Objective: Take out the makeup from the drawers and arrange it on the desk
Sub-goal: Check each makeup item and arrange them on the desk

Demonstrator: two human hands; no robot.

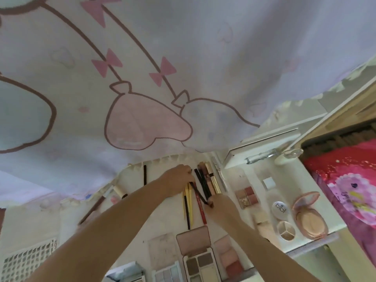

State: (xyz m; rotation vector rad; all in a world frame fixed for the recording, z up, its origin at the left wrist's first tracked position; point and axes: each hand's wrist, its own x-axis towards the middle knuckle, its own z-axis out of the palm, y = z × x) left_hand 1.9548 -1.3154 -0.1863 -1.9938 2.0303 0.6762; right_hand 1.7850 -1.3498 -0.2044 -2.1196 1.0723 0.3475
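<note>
1. Both bare arms stretch forward over the counter (pixel 166 231) toward its far edge.
2. The left hand (pixel 178 178) has curled fingers pinching the far end of a thin dark pencil (pixel 198 193).
3. The right hand (pixel 218 204) pinches the pencil's near end.
4. The pencil lies slantwise across a row of sticks (pixel 209 180) near the far edge.

Cartoon curtain (pixel 183 58) up top, pink blanket (pixel 345 190) rt.

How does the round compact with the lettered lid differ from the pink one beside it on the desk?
The lettered compact is closed, with a white lid showing dark letters; the pink compact is open, showing beige powder. The lettered compact looks smaller and plain; the pink compact has a scalloped rim. Both are rounded and lie flat on the desk.
</note>
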